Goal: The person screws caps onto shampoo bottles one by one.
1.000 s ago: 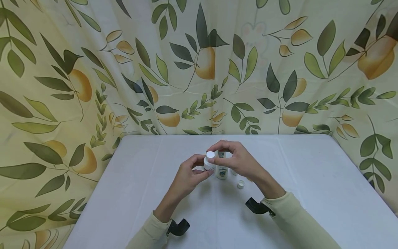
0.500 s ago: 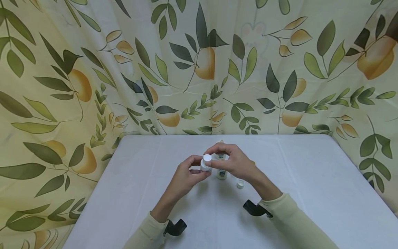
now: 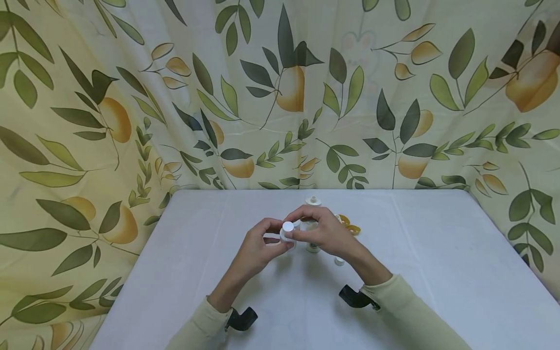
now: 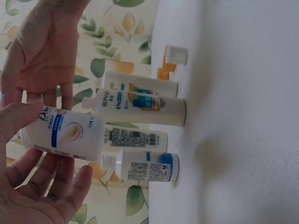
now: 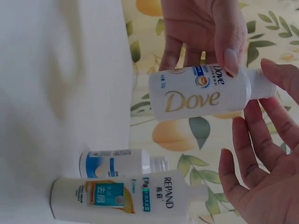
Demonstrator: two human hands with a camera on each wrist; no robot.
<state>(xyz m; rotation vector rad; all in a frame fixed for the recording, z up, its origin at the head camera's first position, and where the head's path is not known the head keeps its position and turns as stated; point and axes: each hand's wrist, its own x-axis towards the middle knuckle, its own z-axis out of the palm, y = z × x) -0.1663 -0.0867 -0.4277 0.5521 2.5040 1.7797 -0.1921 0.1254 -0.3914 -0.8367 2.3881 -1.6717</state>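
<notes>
My left hand (image 3: 258, 245) grips a small white Dove bottle (image 5: 196, 95) by its body, above the table. The bottle is upright in the head view. With thumb and forefinger, my right hand (image 3: 325, 231) pinches the white cap (image 5: 261, 85) at the bottle's top. The other right fingers are spread loosely in the right wrist view. Whether the cap is turning on the neck cannot be seen. Just beyond the hands stand a white REPAND bottle (image 4: 140, 105) and a white bottle with a blue band (image 4: 154, 168).
Another white bottle (image 4: 161, 86) and one with a barcode label (image 4: 135, 139) stand in the same group. A loose white cap (image 3: 339, 261) lies to the right, near a golden-orange object (image 3: 353, 229). A patterned curtain (image 3: 280, 97) hangs behind the white table (image 3: 197, 272).
Both hands have shifted slightly left and towards the person, carrying the bottle along. The right hand keeps hold of the cap. The golden-orange object and the rearmost bottle's top now show.
</notes>
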